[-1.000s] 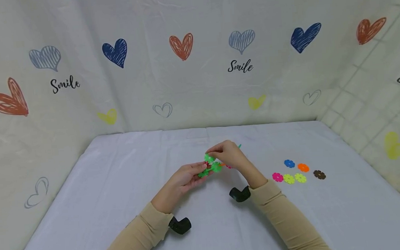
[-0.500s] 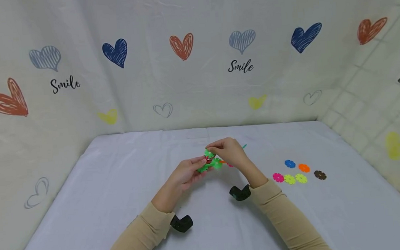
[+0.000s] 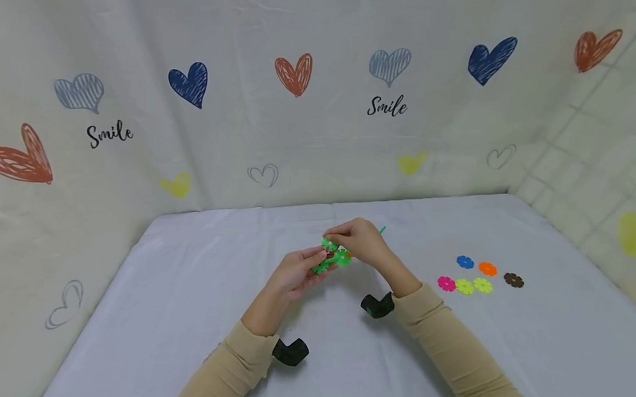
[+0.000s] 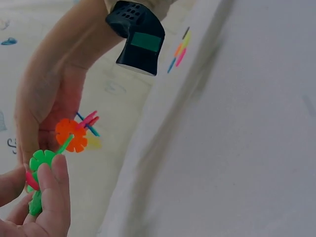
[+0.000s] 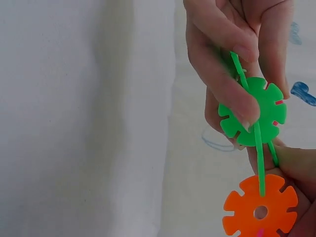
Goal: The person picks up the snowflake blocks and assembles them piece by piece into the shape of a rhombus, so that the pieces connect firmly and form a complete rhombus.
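Observation:
My left hand (image 3: 294, 274) holds a cluster of joined, notched plastic snowflake discs near the middle of the table. Green discs (image 3: 342, 257) stand out in it, and a red one is partly covered by the left fingers. At the cluster's far side, my right hand (image 3: 363, 241) pinches a green disc (image 3: 329, 244) between thumb and fingers. An orange disc (image 4: 65, 129) is joined to a green one, with pink discs (image 4: 89, 120) and a teal one beyond it. In the right wrist view, the left fingers press against a green disc (image 5: 269, 111). How the slots meet is partly hidden.
Loose discs lie flat to the right: blue (image 3: 465, 262), orange (image 3: 487, 269), pink (image 3: 446, 283), yellow (image 3: 464, 286) and brown (image 3: 514, 280). Black camera mounts (image 3: 291, 352) project from both wrists. A printed cloth (image 3: 325, 137) hangs behind the white table (image 3: 167, 329).
Both hands have risen a little and keep hold of the joined discs. The pink disc beside the right wrist has gone out of sight in the head view. The whole head view has shifted slightly.

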### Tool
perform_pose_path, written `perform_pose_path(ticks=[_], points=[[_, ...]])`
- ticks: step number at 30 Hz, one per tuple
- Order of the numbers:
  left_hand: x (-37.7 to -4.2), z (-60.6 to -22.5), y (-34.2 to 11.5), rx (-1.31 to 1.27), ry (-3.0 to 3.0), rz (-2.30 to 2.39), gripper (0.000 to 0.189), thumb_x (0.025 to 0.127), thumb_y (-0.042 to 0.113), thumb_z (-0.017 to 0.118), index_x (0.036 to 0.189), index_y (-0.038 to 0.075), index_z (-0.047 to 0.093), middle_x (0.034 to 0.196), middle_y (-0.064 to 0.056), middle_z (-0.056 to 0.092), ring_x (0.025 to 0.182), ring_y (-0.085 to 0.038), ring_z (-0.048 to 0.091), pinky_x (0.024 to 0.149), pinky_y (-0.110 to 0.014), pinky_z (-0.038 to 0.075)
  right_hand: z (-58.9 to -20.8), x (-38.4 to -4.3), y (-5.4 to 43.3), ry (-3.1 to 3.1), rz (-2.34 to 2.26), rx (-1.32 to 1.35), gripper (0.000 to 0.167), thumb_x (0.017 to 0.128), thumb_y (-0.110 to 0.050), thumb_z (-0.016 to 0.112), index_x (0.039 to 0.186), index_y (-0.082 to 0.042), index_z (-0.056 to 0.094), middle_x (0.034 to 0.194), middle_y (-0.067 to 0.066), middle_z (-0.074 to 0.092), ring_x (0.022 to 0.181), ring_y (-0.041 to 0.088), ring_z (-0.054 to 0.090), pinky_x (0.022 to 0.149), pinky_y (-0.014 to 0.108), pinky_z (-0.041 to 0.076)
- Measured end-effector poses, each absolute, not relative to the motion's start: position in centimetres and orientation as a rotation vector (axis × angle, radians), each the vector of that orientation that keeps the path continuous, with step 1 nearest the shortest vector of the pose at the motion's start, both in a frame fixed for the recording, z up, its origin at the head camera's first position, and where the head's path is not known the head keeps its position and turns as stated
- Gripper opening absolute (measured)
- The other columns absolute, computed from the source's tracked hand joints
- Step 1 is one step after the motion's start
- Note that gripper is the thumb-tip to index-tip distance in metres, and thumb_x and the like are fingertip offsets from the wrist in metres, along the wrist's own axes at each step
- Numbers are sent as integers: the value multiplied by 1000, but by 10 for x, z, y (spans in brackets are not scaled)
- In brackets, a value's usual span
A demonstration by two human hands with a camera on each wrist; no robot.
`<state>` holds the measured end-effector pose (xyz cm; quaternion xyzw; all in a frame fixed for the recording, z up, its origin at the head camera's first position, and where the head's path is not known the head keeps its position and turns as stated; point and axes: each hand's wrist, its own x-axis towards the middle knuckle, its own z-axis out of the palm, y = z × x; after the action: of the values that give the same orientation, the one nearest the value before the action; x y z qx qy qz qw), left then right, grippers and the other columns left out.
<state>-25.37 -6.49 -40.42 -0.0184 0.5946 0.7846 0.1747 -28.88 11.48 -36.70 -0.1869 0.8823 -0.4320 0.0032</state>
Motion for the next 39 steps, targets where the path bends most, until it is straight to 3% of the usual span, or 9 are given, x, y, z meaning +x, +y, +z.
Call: perform_pose_path(ticks=[7, 13, 17, 23, 33, 39], points=[[-256, -404, -75, -15, 1620, 2253, 40, 107, 7, 55, 144, -8, 52, 108, -6, 72, 88, -12, 72, 73, -17, 55, -367, -291, 112, 2816, -1306, -628, 24, 100, -23, 69, 120, -13, 78, 103, 5, 77, 60, 13, 49, 56, 28, 36], [-257, -404, -81, -59, 1571, 2293, 43, 107, 7, 55, 147, -6, 49, 111, -4, 71, 91, -14, 72, 74, -18, 56, -364, -287, 123, 2881, -1433, -690, 26, 102, -17, 65, 125, -8, 75, 101, 7, 77, 66, 16, 55, 56, 26, 41], [-259, -403, -86, -107, 1532, 2326, 42, 106, 7, 56, 146, -5, 50, 117, -7, 70, 93, -16, 73, 76, -20, 57, -358, -285, 139, 2843, -1636, -654, 26, 103, -17, 65, 124, -5, 74, 109, 11, 76, 88, 25, 64, 73, 33, 51], [-261, -399, -91, -160, 1504, 2340, 41, 106, 9, 57, 145, -2, 52, 122, -9, 68, 96, -18, 73, 77, -20, 57, -352, -283, 164, 2815, -1653, -589, 30, 104, -22, 63, 127, -5, 72, 113, 11, 75, 109, 29, 64, 89, 44, 51], [-262, -391, -95, -151, 1460, 2350, 44, 106, 12, 57, 148, -1, 48, 118, -6, 66, 95, -15, 72, 72, -18, 56, -355, -278, 225, 2883, -1503, -606, 32, 105, -27, 62, 128, -7, 72, 110, 11, 75, 103, 27, 61, 75, 31, 46], [-263, -389, -95, -141, 1435, 2353, 43, 107, 13, 54, 148, 2, 48, 118, -5, 65, 97, -15, 71, 72, -17, 55, -357, -274, 272, 2985, -1354, -614, 30, 105, -25, 61, 126, -6, 72, 108, 13, 75, 91, 13, 59, 68, 26, 43]])
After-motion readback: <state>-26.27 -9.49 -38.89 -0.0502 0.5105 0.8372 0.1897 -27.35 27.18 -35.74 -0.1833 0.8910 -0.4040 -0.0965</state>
